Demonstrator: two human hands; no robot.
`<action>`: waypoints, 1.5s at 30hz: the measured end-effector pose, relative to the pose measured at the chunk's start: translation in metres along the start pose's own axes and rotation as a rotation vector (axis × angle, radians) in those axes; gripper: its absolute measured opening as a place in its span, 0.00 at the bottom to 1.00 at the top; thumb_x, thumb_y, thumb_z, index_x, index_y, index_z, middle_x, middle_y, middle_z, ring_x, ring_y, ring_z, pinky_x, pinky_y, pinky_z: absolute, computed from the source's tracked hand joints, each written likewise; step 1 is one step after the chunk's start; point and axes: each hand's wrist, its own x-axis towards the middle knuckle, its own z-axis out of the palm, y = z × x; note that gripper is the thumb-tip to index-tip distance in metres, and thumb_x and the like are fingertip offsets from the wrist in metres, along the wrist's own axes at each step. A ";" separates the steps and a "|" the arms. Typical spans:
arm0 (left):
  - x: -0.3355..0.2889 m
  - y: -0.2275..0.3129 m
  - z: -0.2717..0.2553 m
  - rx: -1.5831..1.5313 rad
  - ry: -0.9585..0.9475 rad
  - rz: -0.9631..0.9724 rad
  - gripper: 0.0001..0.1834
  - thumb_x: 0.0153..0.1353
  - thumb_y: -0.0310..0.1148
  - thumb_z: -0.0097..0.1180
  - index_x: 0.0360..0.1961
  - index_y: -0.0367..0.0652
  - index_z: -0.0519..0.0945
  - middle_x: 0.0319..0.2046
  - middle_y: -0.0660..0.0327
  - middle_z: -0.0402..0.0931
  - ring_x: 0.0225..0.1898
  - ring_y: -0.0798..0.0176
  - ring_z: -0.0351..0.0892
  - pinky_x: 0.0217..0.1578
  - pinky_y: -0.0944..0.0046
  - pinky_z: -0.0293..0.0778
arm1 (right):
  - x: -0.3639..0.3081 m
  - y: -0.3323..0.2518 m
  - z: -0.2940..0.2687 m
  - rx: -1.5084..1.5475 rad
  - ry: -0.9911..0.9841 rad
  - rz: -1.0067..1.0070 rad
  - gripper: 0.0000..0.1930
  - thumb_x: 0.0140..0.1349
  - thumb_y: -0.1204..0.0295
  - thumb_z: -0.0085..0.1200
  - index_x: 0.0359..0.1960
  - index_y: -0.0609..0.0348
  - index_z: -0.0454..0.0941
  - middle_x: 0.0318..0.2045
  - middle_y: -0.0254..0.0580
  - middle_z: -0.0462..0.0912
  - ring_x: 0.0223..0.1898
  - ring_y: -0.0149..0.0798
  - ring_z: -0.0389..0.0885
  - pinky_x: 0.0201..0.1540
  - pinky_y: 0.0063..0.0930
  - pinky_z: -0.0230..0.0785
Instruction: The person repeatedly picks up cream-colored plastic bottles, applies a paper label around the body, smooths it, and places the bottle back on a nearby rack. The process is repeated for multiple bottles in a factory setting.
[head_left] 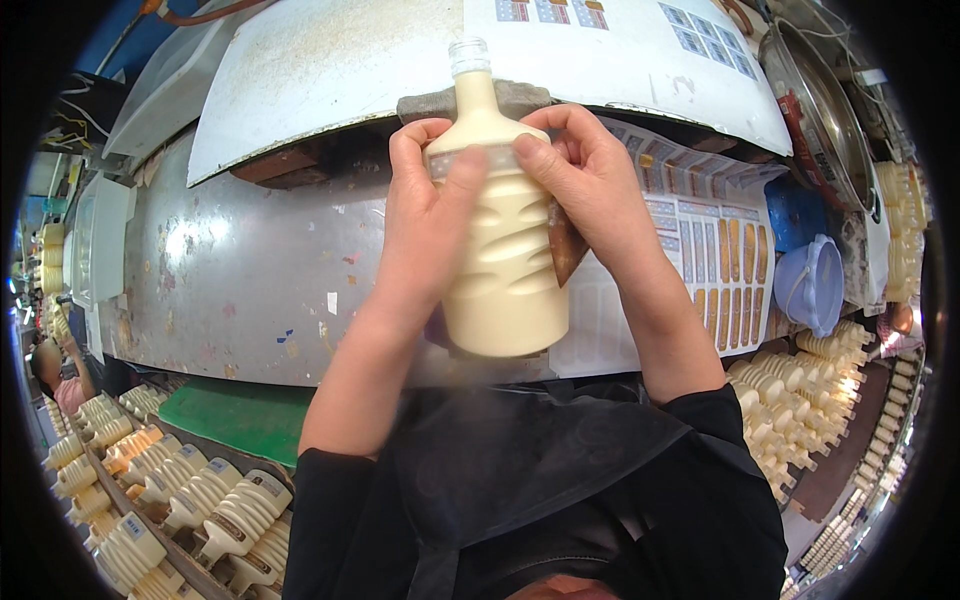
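Note:
A cream bottle [506, 310] with a clear threaded neck and slanted grooves stands between my hands above the grey metal table. A pale patterned strip [500, 160] crosses it just below the shoulder. My left hand [432, 195] grips the bottle's left side, its blurred thumb pressed on the strip. On the opposite side, my right hand [585, 180] is closed at the shoulder with its thumb at the strip's right end. Under my right palm pokes a brown pointed flat piece [567, 243]; whether that hand holds it, I cannot tell. A grey folded cloth [430, 106] lies behind the bottle neck.
Sheets of labels [735, 260] cover the table's right side, beside a lilac bucket [808, 285]. A raised white board [330, 70] spans the back. Many cream bottles stand in rows at lower left [245, 515] and right [800, 400]. Another person [75, 385] is at far left.

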 end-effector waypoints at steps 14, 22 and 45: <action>0.001 -0.005 0.001 0.006 0.009 0.029 0.28 0.74 0.49 0.53 0.62 0.38 0.64 0.53 0.50 0.73 0.53 0.63 0.73 0.55 0.62 0.72 | 0.000 0.003 0.001 0.179 0.042 0.024 0.21 0.64 0.56 0.64 0.48 0.62 0.81 0.31 0.36 0.82 0.35 0.28 0.79 0.41 0.25 0.73; 0.000 -0.015 -0.008 -0.227 -0.047 -0.092 0.27 0.82 0.49 0.31 0.68 0.40 0.65 0.58 0.54 0.75 0.58 0.62 0.76 0.60 0.60 0.74 | -0.002 0.004 0.000 0.364 -0.055 0.030 0.18 0.75 0.62 0.54 0.57 0.62 0.78 0.34 0.30 0.82 0.26 0.17 0.73 0.28 0.12 0.66; -0.002 -0.015 -0.003 -0.380 -0.009 -0.134 0.24 0.82 0.47 0.37 0.62 0.38 0.71 0.54 0.56 0.77 0.54 0.66 0.76 0.58 0.62 0.73 | -0.004 0.007 0.005 0.407 -0.005 0.081 0.17 0.70 0.64 0.62 0.53 0.63 0.79 0.42 0.38 0.85 0.42 0.26 0.82 0.48 0.22 0.75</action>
